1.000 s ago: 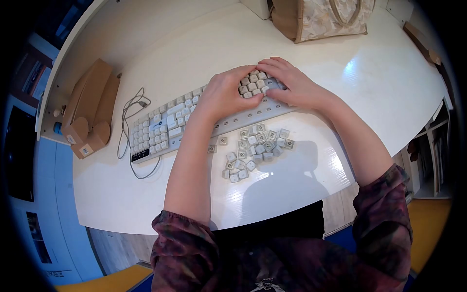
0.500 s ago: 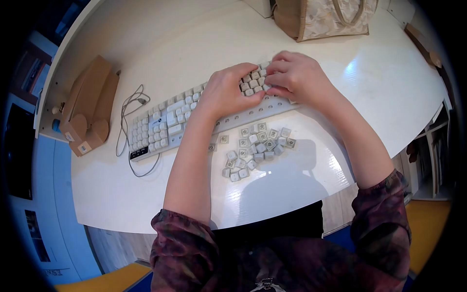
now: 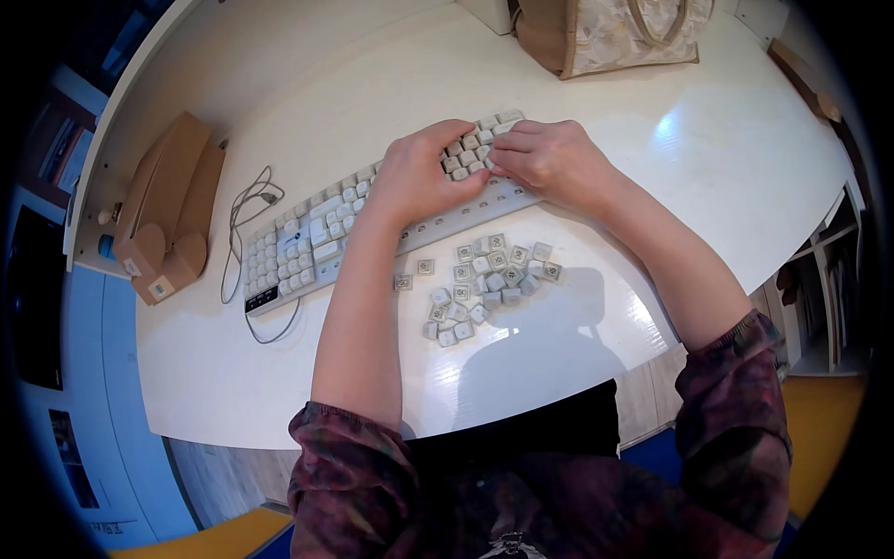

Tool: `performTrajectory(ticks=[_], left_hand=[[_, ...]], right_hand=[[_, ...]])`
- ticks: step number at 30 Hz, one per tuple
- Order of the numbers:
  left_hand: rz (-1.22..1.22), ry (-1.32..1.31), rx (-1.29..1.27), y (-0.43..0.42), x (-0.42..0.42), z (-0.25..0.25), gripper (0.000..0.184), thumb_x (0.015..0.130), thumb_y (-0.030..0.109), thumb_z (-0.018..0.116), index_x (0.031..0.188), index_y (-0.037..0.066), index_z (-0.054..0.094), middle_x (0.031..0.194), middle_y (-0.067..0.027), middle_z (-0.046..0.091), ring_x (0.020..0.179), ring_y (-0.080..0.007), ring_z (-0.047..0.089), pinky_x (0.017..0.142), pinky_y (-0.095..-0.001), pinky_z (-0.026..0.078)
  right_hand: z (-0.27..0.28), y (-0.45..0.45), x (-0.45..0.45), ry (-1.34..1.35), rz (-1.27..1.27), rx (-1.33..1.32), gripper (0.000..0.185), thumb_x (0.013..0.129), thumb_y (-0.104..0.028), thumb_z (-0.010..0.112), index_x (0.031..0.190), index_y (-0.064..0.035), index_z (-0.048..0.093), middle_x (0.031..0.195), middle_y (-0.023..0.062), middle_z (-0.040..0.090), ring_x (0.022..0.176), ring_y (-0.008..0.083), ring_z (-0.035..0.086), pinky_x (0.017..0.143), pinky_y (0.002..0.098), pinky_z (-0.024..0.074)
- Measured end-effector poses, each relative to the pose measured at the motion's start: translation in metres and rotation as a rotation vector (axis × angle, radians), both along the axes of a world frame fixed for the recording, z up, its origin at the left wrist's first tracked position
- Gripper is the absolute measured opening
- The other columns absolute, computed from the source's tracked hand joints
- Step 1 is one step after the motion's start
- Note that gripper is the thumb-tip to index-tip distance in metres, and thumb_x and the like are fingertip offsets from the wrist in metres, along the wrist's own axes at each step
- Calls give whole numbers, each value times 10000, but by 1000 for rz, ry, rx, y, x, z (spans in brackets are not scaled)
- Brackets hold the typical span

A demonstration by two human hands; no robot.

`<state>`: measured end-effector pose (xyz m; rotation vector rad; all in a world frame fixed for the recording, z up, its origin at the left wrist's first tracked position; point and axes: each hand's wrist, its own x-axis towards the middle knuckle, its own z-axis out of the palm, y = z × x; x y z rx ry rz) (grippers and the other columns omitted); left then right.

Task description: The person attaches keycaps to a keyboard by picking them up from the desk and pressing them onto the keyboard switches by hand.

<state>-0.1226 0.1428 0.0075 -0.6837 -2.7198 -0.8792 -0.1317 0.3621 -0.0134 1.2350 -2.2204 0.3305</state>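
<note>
A white keyboard [image 3: 321, 272] lies slantwise on the desk, with bare switch spots along its near rows. My left hand [image 3: 416, 172] is braced across it, thumb on the near side and fingers toward the far edge, holding it. My right hand [image 3: 549, 160] is closed over the right part, fingertips pinched at a keycap there; the fingers mostly hide that cap. Between my forearms, loose keycaps [image 3: 512, 276] lie in a cluster on the desk, some upright and some turned over. Two more overturned caps sit beside my left forearm.
A grey cable [image 3: 230, 244] loops left of the keyboard. Farther left stands an open brown cardboard box [image 3: 172, 210]. A patterned bag [image 3: 624, 42] is at the back of the white desk [image 3: 736, 177]. Shelves [image 3: 829, 307] stand at the right.
My right hand has moved slightly left and toward me, its fingers now drawn closer together, uncovering keys at the far right end. My left hand keeps its grip across the keyboard.
</note>
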Motion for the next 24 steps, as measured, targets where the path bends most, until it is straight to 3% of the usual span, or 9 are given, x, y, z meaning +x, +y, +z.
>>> performTrajectory(ticks=[8,11,17,24], left_hand=[[-5,-28,2,-2,-2,-2,580,716,337,792,1206,46,681,1150,-155,714,1044,-306,690,923,-376,538],[-8,-61,-9,-4,0,2,568,738,293,792,1235,47,671,1193,-162,704,1103,-288,677,969,-361,514],[-39,-32,67,-11,-8,-8,508,781,333,740,1210,66,687,1148,-149,717,1016,-322,692,905,-388,540],[-23,-103,93,-11,-10,-7,464,820,347,699,1206,91,695,1128,-144,723,997,-322,693,886,-384,536]], right_hand=[[0,0,-2,-42,-8,-18,160,814,-176,745,944,-83,734,983,18,725,876,203,676,677,343,559],[3,4,-4,-214,-18,-136,205,806,-208,761,978,-98,751,990,27,729,884,219,679,725,350,557],[11,4,-8,-421,-21,-161,199,784,-244,788,951,-137,777,949,8,726,887,220,674,746,347,540],[13,0,-12,-449,-32,-132,177,781,-238,788,928,-139,779,888,-6,712,863,221,665,734,353,528]])
